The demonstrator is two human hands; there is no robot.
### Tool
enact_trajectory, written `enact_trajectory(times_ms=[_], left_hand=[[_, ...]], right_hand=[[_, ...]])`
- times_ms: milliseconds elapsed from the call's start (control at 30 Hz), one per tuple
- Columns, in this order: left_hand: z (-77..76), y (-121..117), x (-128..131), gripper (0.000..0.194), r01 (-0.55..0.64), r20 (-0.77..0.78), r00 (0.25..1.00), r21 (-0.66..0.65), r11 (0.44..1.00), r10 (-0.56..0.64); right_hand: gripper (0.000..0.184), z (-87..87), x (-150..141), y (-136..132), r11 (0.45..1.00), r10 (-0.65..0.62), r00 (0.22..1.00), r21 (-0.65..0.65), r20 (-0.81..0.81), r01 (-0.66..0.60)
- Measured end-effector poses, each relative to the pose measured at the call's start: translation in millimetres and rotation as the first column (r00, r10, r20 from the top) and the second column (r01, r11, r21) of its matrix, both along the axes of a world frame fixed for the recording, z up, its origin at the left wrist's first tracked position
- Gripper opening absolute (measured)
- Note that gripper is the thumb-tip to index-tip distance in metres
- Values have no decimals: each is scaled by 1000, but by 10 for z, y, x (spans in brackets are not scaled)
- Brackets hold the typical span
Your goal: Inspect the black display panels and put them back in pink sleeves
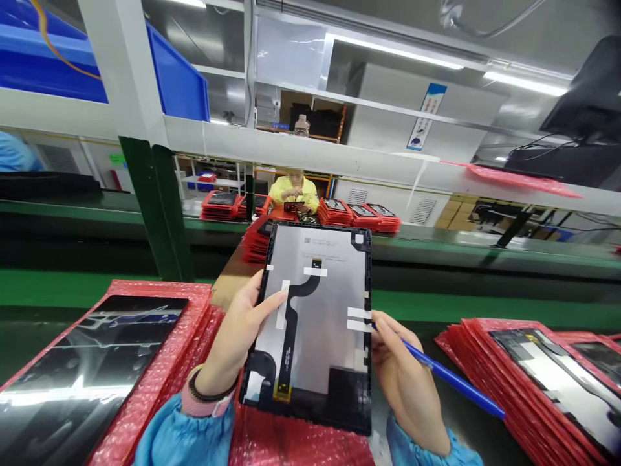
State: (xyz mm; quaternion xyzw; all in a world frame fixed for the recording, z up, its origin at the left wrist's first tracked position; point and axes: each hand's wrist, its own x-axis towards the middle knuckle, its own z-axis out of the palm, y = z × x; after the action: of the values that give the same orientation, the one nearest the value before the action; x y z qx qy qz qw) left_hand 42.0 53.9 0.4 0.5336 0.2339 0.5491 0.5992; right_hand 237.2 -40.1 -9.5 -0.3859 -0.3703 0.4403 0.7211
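I hold a tablet display panel (323,323) upright in front of me, its grey back with a black flex cable and white tape strips facing me. My left hand (237,343) grips its left edge, thumb lying on the back. My right hand (405,382) is closed round a blue pen (451,378) and steadies the panel's right edge; the pen tip sits by the white tape strips there.
A dark screen panel on red bubble wrap (121,362) lies at my left. A stack of panels in red wrap (548,369) lies at my right. Across the green conveyor (485,249) a person in yellow (294,191) works among more red stacks.
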Motion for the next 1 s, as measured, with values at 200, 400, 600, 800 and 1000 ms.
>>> enact_trajectory(times_ms=[200, 400, 600, 800, 1000], left_hand=[[32, -79, -17, 35, -84, -64, 994, 78, 993, 89], [31, -128, -21, 31, -69, -139, 987, 122, 990, 86], [28, -166, 1, 39, 15, -100, 995, 57, 998, -9], [36, -140, -2, 37, 2, -57, 998, 56, 998, 1], [33, -86, -31, 35, -55, -53, 997, 73, 996, 59]], right_hand=[[23, -51, 38, 15, 998, -52, 983, -13, 179, 55], [35, -117, 38, 4, 962, -257, 877, 19, 406, 273], [32, -133, 50, -26, 948, -292, 824, 30, 485, 318], [35, -81, 90, -28, 953, -251, 808, -11, 533, 303], [55, -18, 216, -60, 957, -275, 872, 30, 405, 288]])
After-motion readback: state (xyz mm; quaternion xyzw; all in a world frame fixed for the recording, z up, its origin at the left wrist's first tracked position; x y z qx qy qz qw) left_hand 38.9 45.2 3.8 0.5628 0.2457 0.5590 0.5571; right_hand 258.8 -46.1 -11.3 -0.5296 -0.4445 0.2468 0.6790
